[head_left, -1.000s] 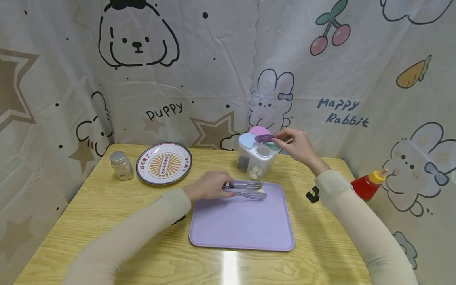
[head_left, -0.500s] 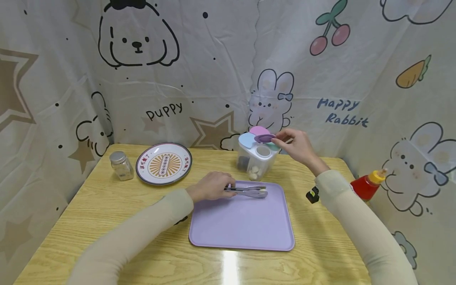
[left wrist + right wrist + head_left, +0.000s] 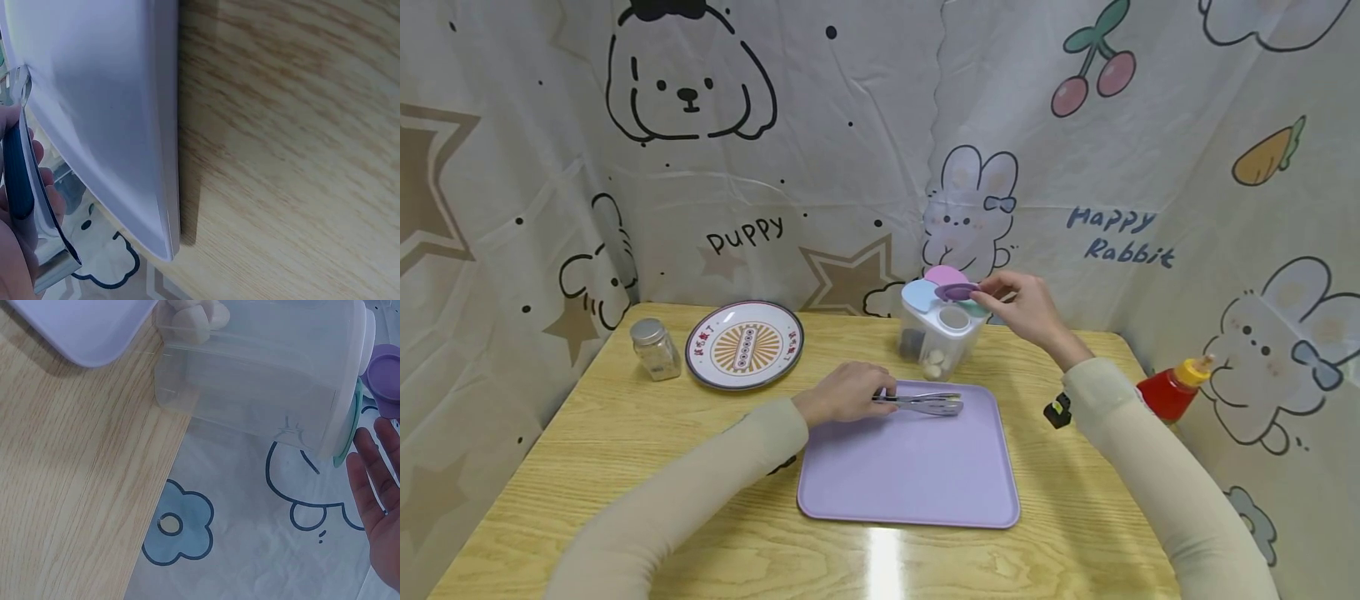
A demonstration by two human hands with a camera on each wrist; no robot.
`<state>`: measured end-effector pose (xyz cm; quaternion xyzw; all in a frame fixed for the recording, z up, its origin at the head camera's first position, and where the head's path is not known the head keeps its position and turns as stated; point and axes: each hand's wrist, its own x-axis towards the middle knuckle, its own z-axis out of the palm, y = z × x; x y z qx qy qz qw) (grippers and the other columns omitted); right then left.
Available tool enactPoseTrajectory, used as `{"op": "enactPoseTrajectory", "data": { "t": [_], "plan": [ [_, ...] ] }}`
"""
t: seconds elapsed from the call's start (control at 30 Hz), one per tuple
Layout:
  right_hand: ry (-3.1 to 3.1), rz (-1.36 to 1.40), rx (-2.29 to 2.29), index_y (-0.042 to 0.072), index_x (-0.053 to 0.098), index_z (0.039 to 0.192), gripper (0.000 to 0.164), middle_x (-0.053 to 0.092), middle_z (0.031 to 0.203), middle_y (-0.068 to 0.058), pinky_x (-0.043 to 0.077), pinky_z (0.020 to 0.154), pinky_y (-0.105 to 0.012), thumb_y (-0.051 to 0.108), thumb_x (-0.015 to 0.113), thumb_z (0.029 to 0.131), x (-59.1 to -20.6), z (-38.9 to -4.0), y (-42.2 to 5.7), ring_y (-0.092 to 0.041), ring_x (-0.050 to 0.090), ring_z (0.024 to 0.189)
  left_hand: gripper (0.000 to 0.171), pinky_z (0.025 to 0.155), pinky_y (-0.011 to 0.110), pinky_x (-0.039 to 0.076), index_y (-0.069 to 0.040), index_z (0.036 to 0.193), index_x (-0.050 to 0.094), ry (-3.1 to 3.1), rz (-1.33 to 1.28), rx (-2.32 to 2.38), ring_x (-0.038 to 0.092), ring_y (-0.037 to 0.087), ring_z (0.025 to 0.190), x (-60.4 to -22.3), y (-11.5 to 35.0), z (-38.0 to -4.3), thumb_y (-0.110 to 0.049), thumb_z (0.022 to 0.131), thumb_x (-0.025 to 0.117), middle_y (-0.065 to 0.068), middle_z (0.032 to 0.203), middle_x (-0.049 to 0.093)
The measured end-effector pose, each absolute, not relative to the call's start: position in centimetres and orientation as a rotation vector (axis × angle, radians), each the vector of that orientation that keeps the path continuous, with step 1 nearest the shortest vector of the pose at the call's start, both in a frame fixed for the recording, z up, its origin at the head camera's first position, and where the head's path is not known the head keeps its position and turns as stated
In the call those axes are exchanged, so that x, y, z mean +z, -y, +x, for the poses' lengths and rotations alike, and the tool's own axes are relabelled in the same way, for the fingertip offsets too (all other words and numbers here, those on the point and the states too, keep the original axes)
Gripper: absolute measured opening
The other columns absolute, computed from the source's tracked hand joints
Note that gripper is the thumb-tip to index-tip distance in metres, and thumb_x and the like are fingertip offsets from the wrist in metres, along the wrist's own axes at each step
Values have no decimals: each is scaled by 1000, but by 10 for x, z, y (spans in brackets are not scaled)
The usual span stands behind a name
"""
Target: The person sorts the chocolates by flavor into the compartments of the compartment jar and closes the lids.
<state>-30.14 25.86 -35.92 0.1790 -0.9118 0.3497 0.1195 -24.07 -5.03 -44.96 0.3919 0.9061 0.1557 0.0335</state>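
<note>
My left hand (image 3: 848,392) grips a pair of metal tongs (image 3: 931,407) low over the far part of the lilac tray (image 3: 910,475). The tong arms lie close together, and a sliver of something pale shows at their tips. In the left wrist view, fingers wrap the tongs' dark grip (image 3: 17,175). With thumb and fingers, my right hand (image 3: 1024,310) pinches the raised purple flip lid (image 3: 957,292) of a clear divided container (image 3: 951,354). Below that lid is a round opening (image 3: 955,317). Whitish chunks (image 3: 190,322) sit inside the container, seen in the right wrist view.
A patterned plate (image 3: 746,345) leans or lies at the back left, beside a small glass jar (image 3: 657,350) with a silver cap. On the right stands a red squeeze bottle (image 3: 1172,392) with a yellow top. Printed curtains (image 3: 850,167) enclose the wooden table (image 3: 715,517).
The tong arms have come together from a wider gap, and the pale piece between their tips is now mostly hidden. My right hand keeps holding the purple lid in place.
</note>
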Motion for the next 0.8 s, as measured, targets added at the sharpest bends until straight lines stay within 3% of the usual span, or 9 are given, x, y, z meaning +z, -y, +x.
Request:
{"op": "enactPoseTrajectory", "data": {
  "t": [0.33,0.8],
  "plan": [
    [2655,514,1039,7,76,106,18,76,103,-13,53,73,-22,24,77,98,-361,-303,-259,-23,68,90,15,68,29,47,-20,95,75,-2836,1219,491,57,10,78,-444,58,-240,-34,98,75,-3,100,74],
    [2649,515,1029,8,76,104,18,77,102,-13,52,71,-21,23,78,97,-360,-302,-259,-23,69,89,14,62,23,39,-17,95,76,-2922,1242,695,51,6,70,-396,72,-254,-30,96,78,-5,81,66]
  ]
}}
